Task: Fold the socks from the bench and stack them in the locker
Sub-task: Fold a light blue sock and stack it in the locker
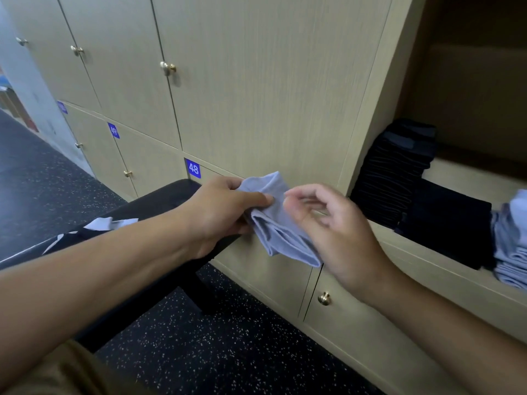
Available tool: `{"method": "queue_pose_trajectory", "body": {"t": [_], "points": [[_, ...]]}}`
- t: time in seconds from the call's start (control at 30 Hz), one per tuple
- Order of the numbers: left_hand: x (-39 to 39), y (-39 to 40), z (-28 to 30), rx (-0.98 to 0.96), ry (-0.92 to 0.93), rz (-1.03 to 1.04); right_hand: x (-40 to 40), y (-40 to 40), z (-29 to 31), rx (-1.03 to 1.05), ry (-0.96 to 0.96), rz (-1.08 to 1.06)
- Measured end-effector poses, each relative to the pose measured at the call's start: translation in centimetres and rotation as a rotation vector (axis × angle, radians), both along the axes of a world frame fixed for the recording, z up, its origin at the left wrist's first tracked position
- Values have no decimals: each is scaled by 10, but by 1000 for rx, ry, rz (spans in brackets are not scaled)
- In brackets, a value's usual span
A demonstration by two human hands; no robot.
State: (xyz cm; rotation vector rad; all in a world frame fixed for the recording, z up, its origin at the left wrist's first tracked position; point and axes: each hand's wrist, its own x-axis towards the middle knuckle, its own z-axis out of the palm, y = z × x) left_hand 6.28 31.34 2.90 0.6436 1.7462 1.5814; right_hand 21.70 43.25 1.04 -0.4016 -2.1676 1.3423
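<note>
While you are holding the light blue sock [281, 223] up at the centre of the frame, clear of the bench [159, 203], both hands are getting free room to work the fold in the air. Your left hand [219, 212] is gripping it, thumb on top and fingers curled under the upper left edge, so the fabric is hanging down and to the right. Your right hand [333, 226] is sitting right beside the sock's right edge with fingers loosely curled; it is blurred, so I cannot tell whether it is pinching the cloth or just closing toward it. Judging by that, you are probably mid-fold or tidying the fold.

The sock is looking already doubled: layered edges are showing along its lower left side, the cloth is soft and thin, slightly creased, with a rolled corner sticking up at the top.

At right of frame, the open locker [445, 269] is holding what is already stacked: a dark striped pile [396, 172] at the back, a flat dark piece [447, 223] in front of it, and a light blue stack [510, 252] at the far right edge. That blue stack is likely where this one belongs, matching colour.

At lower left of frame, more pale socks [111, 223] are lying on the bench, partly hidden behind your left forearm, so work is remaining. Closed locker doors are filling the upper frame, one labelled 48 [193, 168].
</note>
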Motion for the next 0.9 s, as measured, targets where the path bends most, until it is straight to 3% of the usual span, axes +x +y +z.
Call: {"method": "queue_pose_trajectory", "body": {"t": [0.1,0.27,0.6,0.9], "points": [[1,8,-4,66,-151,47,10,-16,2,1,-107,161],[6,14,-21,104,-282,32,8,-17,-7,-71,-85,21],[18,23,-33,-29,54,-37,15,23,-23,-288,-239,-270],[36,32,-34,-149,262,-123,29,32,-31,-435,-383,-310]]}}
